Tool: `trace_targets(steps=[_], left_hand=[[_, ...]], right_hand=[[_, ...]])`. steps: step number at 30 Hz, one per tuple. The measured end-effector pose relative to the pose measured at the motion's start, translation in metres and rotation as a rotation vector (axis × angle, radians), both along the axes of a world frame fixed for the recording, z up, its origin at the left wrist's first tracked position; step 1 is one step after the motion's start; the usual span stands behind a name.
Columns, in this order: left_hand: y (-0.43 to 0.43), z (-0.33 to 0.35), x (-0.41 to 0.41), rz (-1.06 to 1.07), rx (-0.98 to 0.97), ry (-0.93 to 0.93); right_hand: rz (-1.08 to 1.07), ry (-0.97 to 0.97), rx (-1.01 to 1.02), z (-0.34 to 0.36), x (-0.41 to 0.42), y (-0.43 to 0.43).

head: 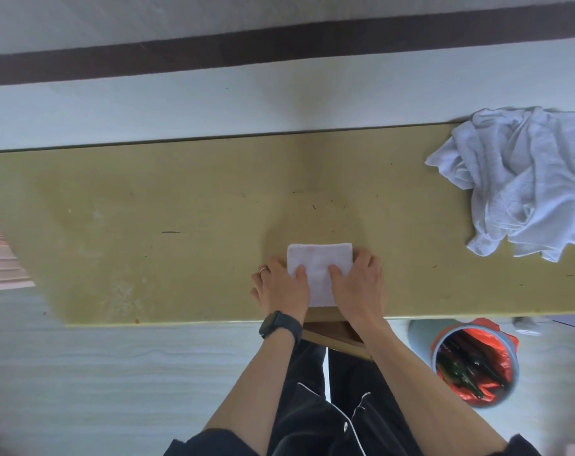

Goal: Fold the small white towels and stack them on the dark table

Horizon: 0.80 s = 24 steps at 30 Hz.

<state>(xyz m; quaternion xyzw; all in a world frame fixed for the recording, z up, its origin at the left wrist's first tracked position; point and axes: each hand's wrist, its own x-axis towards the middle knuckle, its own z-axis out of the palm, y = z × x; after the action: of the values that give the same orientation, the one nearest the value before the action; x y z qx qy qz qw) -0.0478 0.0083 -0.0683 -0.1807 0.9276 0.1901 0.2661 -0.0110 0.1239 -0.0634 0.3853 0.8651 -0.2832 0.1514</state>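
White towel (319, 263), folded near-square, sits at worktop's (148, 209) near edge btwn L hand (281, 286) & R hand (358, 281); both grip its sides, thumbs on top. Pile (523, 182) far R, nearer R hand.

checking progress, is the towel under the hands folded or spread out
Folded: the towel is a compact rectangle, gripped at its sides by the left hand and right hand.

Folded towel (319, 268): one
Heap of unfolded towels (523, 185): one, number of towels inside not clear
Hands: two, left hand (281, 287) and right hand (358, 287)
Counter (181, 209): one
Wristwatch (273, 325): one
Ring (262, 269): one
Bin (473, 366): one
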Motion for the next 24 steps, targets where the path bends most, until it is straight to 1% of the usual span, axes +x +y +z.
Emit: trace_targets(steps=[2, 4, 6, 8, 10, 13, 15, 17, 19, 21, 24], left_hand=[[0.006, 0.001, -0.006, -0.017, -0.033, -0.066], [0.01, 0.003, -0.013, 0.005, -0.036, -0.127], [0.011, 0.004, -0.017, 0.02, -0.015, -0.145], [0.009, 0.007, -0.019, 0.018, 0.034, -0.151], [0.003, 0.013, -0.02, 0.111, 0.179, -0.17], [-0.008, 0.024, -0.023, 0.343, 0.462, -0.222], [-0.015, 0.032, -0.027, 0.345, 0.551, -0.244], [-0.02, 0.047, -0.031, 0.273, 0.601, -0.178], [-0.024, 0.073, -0.036, 0.156, 0.617, -0.063], [-0.027, 0.104, -0.042, 0.066, 0.635, 0.058], [-0.028, 0.156, -0.051, -0.014, 0.663, 0.245]], right_hand=[[-0.06, -0.049, -0.084, 0.001, -0.008, -0.002], [-0.186, -0.084, -0.194, 0.004, -0.016, -0.002], [-0.293, -0.085, -0.308, 0.006, -0.021, 0.002], [-0.318, -0.07, -0.389, 0.009, -0.022, 0.008], [-0.287, -0.06, -0.42, 0.013, -0.019, 0.012], [-0.23, -0.021, -0.417, 0.019, -0.014, 0.018], [-0.231, 0.014, -0.448, 0.028, -0.01, 0.021], [-0.191, 0.078, -0.45, 0.04, -0.006, 0.026], [-0.136, 0.163, -0.429, 0.061, -0.007, 0.03], [-0.102, 0.268, -0.405, 0.089, -0.011, 0.034], [-0.035, 0.453, -0.342, 0.143, -0.023, 0.035]])
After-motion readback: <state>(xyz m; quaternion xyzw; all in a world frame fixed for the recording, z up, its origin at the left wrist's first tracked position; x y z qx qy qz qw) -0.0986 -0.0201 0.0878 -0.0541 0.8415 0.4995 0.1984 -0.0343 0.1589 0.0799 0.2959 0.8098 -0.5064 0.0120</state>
